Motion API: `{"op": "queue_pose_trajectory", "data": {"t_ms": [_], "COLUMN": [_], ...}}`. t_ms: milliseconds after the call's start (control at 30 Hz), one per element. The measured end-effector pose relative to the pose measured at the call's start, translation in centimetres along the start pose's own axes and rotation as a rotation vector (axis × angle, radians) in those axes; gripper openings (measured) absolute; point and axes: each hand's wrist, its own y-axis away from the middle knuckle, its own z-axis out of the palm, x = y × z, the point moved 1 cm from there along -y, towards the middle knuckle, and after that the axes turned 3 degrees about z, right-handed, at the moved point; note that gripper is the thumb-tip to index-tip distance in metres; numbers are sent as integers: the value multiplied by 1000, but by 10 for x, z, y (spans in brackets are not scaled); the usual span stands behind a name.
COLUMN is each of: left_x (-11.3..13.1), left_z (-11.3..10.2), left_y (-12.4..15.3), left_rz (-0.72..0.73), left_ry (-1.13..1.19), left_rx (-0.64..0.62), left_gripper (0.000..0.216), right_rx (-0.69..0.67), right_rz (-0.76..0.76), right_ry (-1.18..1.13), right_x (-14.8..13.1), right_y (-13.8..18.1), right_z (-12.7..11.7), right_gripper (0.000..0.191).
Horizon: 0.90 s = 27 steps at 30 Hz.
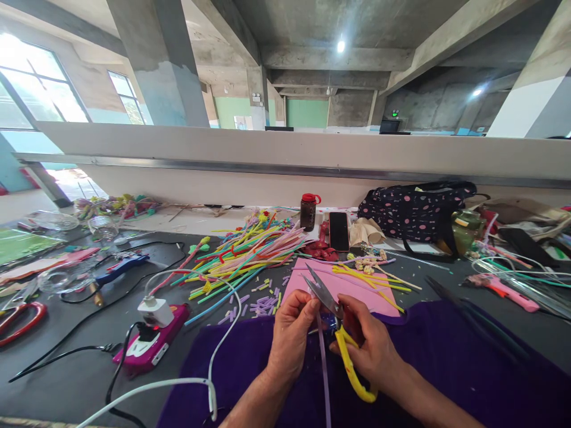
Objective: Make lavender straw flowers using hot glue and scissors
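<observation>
My left hand (292, 333) pinches a purple pipe cleaner (324, 371) near its upper end, and the rest hangs down over the dark purple cloth (236, 356). Around the yellow handles of a pair of scissors (352, 362) my right hand (372, 342) is closed. The blades point up and left, beside the left fingertips and close to the pipe cleaner's end. Whether the blades touch it I cannot tell. Behind the hands lies a pink sheet (301, 279) with yellow pipe cleaners (379, 279) on it. Short purple cut pieces (265, 304) are scattered to the left.
A heap of coloured pipe cleaners (250, 249) spreads behind. Left stand a magenta power strip (154, 345) with cables and red-handled scissors (22, 321). At the back are a red-lidded bottle (307, 214), a phone (339, 232) and a patterned bag (410, 211). A pink glue gun (504, 288) lies right.
</observation>
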Motion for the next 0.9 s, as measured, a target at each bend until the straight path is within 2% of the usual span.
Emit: {"op": "queue_pose_trajectory", "data": {"t_ms": [633,900], "left_x": [-3,3], "left_z": [-2,-1], "left_y": [-1,-1], "left_rz": [31,-31], "left_ry": [17,44], "left_rx": [-2,-11], "left_gripper": [12,12], "right_rx": [-23,0], "right_rz": [1,42], "right_ry": [31,-36], "right_x": [0,-2], "right_y": [1,2], "right_z": [-1,-3], "right_gripper": [55,48]}}
